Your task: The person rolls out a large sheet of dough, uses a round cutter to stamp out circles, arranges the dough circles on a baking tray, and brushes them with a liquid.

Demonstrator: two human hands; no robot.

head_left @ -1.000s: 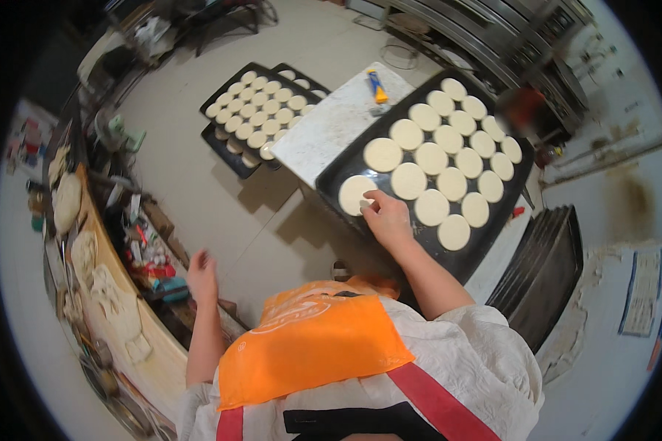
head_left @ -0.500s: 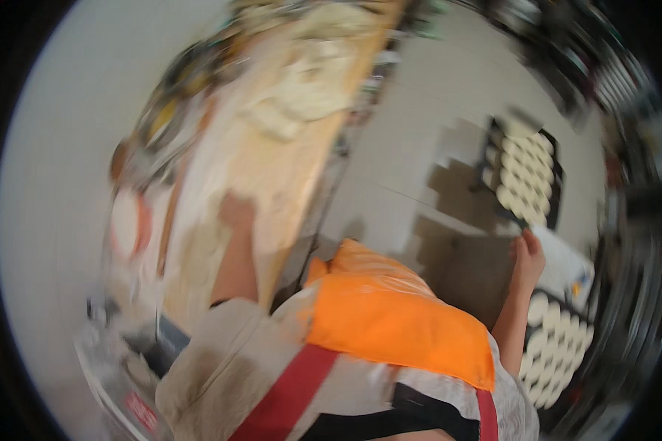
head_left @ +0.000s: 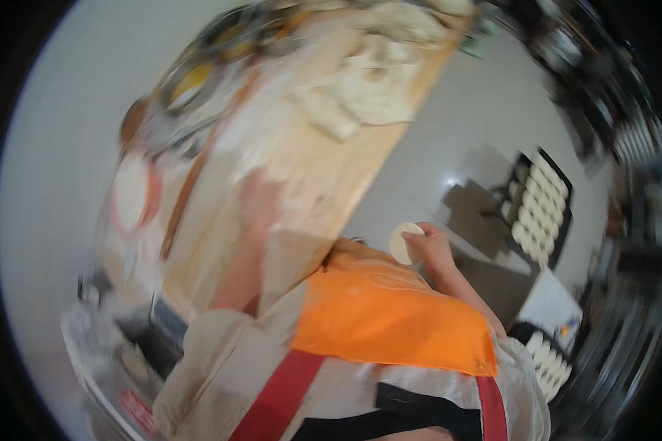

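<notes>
A thin, pale dough round (head_left: 402, 243) is pinched in my right hand (head_left: 432, 244), just in front of my orange apron and off the worktable's edge. Over the floured wooden worktable (head_left: 301, 169) is my left hand (head_left: 262, 200), smeared by motion, so its fingers cannot be made out. Farther along the table lies a large, folded sheet of dough (head_left: 371, 88).
Trays of dough rounds, one farther off (head_left: 543, 209) and one nearer (head_left: 548, 364), stand at my right beside a white board (head_left: 552, 301). Along the wall are a rolling pin (head_left: 187, 195), a metal bowl (head_left: 187, 88) and a red-rimmed container of white powder (head_left: 136, 191).
My right hand has come leftward from beside the trays to the front of my apron, where the dough round now shows in it. My left hand stays over the worktable; the view has shifted.
</notes>
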